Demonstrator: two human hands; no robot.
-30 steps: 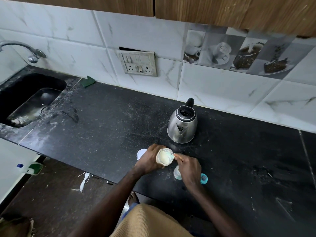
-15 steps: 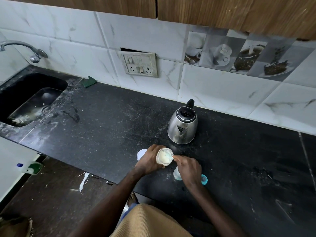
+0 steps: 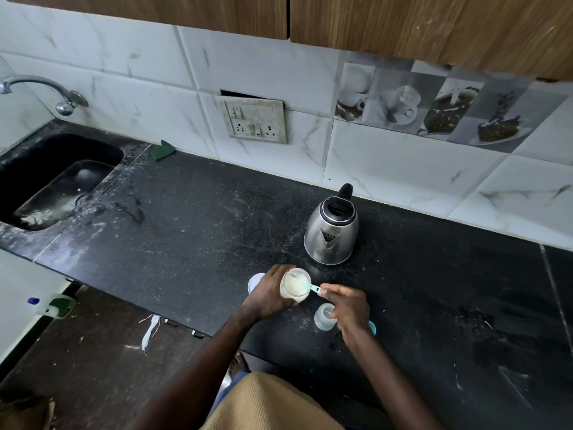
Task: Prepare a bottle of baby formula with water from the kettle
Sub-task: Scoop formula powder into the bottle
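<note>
My left hand (image 3: 269, 294) grips a clear jar of pale formula powder (image 3: 295, 286), tilted toward me on the black counter (image 3: 186, 237). My right hand (image 3: 347, 308) pinches the handle of a small teal scoop (image 3: 314, 288) whose bowl reaches into the jar's mouth. Below my right hand stands the open clear baby bottle (image 3: 324, 318), partly hidden by my fingers. A steel kettle (image 3: 331, 234) with a black handle stands just behind the jar.
A white lid (image 3: 255, 282) lies left of the jar. A teal bottle ring (image 3: 373, 328) peeks out right of my right hand. A sink (image 3: 52, 187) with a tap (image 3: 66, 102) lies far left; a green scrubber (image 3: 162, 149) sits by the wall, below a socket panel (image 3: 255, 121).
The scoop has drawn back a little, its handle now showing outside the jar's rim. My left hand keeps the jar in place.
</note>
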